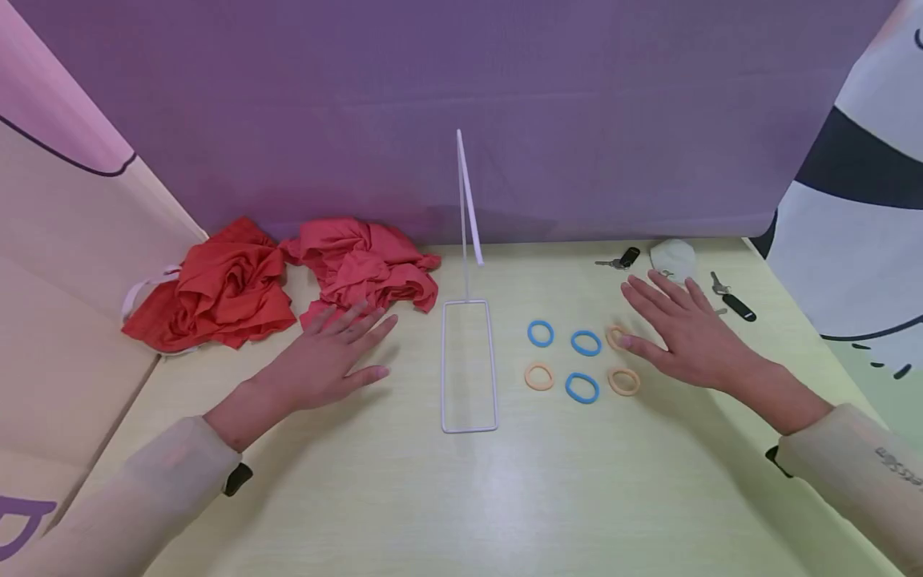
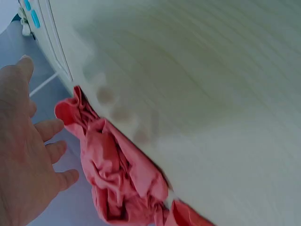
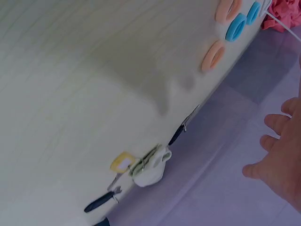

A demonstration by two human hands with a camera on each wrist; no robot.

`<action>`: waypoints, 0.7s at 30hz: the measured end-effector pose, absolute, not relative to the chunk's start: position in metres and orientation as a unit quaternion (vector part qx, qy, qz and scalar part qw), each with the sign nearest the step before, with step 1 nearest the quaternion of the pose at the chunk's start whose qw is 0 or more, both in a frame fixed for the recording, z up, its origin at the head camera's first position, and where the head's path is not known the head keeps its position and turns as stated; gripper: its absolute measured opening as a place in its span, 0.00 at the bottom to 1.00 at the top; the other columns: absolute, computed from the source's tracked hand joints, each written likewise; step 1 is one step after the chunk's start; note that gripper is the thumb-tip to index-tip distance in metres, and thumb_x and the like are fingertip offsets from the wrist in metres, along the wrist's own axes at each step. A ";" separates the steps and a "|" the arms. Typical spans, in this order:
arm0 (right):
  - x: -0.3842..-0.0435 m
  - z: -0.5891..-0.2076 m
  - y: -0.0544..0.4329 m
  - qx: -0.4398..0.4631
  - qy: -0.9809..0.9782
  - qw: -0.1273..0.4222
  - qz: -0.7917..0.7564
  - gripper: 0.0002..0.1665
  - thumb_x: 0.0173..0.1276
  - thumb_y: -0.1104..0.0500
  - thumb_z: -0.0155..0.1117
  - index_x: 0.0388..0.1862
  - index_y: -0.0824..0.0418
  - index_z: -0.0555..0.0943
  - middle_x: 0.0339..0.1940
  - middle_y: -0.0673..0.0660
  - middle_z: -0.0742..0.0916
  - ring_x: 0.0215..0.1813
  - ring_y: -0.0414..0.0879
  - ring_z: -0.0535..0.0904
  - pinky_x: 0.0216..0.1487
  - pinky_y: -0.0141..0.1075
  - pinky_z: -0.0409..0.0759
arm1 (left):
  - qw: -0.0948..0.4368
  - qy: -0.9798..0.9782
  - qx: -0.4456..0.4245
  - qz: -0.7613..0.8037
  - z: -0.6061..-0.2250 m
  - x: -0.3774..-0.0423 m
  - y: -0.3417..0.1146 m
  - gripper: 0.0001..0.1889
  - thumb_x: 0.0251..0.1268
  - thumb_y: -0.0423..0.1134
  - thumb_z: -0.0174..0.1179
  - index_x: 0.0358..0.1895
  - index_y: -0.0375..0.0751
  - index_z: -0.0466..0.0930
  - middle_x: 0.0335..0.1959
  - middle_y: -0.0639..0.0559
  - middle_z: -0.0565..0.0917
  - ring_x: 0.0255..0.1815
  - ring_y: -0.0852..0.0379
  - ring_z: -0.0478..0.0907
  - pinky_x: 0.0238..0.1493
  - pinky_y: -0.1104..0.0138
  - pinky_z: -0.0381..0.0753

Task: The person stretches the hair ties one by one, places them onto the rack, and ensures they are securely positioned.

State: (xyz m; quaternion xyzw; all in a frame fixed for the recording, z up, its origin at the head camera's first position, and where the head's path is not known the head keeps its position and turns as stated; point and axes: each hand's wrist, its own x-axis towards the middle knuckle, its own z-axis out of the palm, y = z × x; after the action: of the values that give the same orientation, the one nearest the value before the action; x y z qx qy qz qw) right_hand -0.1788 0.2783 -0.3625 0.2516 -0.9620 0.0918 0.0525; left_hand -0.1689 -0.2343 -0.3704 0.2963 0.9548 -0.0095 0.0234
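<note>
My left hand (image 1: 328, 365) hovers over the table, palm down, fingers spread and holding nothing. Its nearest thing is a crumpled pinkish-red cloth (image 1: 353, 264), seen below the fingers in the left wrist view too. Above the right side my right hand (image 1: 685, 332) is likewise spread and holds nothing. Beneath and left of it lie several rings, blue ones (image 1: 582, 388) and peach ones (image 1: 623, 381); one peach ring is partly hidden by the thumb. Between the hands stands a thin white wire rack (image 1: 469, 431) with a rectangular base and a tall upright.
A darker red cloth (image 1: 234, 288) with a white strap lies at the far left. At the back right are a key with a black fob (image 1: 630, 256), a small white pouch (image 1: 674, 258) and another key with a black fob (image 1: 739, 308). A purple curtain (image 1: 461, 96) hangs behind the table.
</note>
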 end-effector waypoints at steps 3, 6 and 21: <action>-0.180 -0.366 0.270 0.263 -0.952 0.058 0.145 0.44 0.72 0.42 0.62 0.79 0.60 0.61 0.78 0.63 0.68 0.79 0.64 0.57 0.75 0.64 0.53 | 0.038 0.954 0.297 0.025 -0.374 -0.168 -0.225 0.42 0.73 0.67 0.47 0.82 0.54 0.47 0.81 0.45 0.57 0.83 0.39 0.47 0.78 0.37 0.46; -0.182 -0.371 0.259 0.266 -0.938 0.056 0.214 0.42 0.70 0.46 0.65 0.76 0.64 0.65 0.74 0.65 0.72 0.75 0.64 0.62 0.72 0.61 0.60 | 0.065 0.950 0.299 0.066 -0.380 -0.167 -0.213 0.41 0.72 0.65 0.50 0.81 0.51 0.51 0.81 0.44 0.58 0.83 0.40 0.47 0.77 0.37 0.49; -0.193 -0.392 0.208 0.239 -0.929 0.049 0.279 0.34 0.65 0.49 0.70 0.65 0.66 0.78 0.67 0.64 0.78 0.69 0.64 0.67 0.67 0.62 0.64 | 0.113 0.944 0.296 0.089 -0.411 -0.158 -0.171 0.43 0.69 0.68 0.50 0.81 0.54 0.51 0.84 0.49 0.49 0.85 0.43 0.38 0.80 0.40 0.43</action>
State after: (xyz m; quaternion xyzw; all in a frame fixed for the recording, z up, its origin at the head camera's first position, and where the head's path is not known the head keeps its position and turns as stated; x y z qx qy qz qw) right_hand -0.1929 0.2081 -0.3923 0.2388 -0.9290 0.2785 0.0492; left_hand -0.1578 -0.1713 -0.4108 0.2957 0.9444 0.0888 0.1130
